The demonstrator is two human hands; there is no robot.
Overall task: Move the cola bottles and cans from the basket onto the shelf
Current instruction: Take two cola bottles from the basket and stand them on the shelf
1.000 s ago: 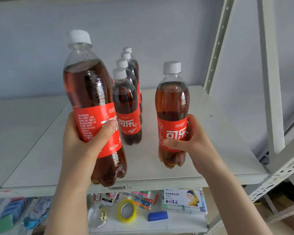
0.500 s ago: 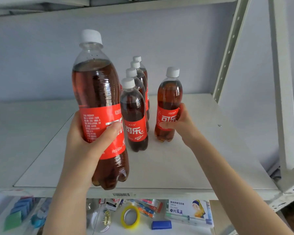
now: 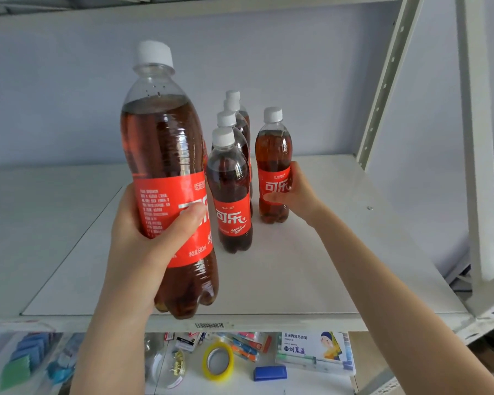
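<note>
The red label on the nearest cola bottle (image 3: 166, 155) carried "600ml" near its lower edge, beside fine print too small to read. The front bottle of the row (image 3: 231, 178) and the lone bottle (image 3: 273, 155) each read "可乐" in white. A white box (image 3: 314, 349) below bore "丙烯马克笔".

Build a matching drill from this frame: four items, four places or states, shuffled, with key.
Items
1. nearest bottle
2. row of four bottles
3. bottle right of the row
4. yellow tape roll

Places or states
A. lying on the level below the shelf
B. gripped by the right hand
C. standing mid-shelf, no hand on it
D. gripped by the left hand at the front edge

Pairs: 1-D, 2-C, 3-B, 4-A
</note>
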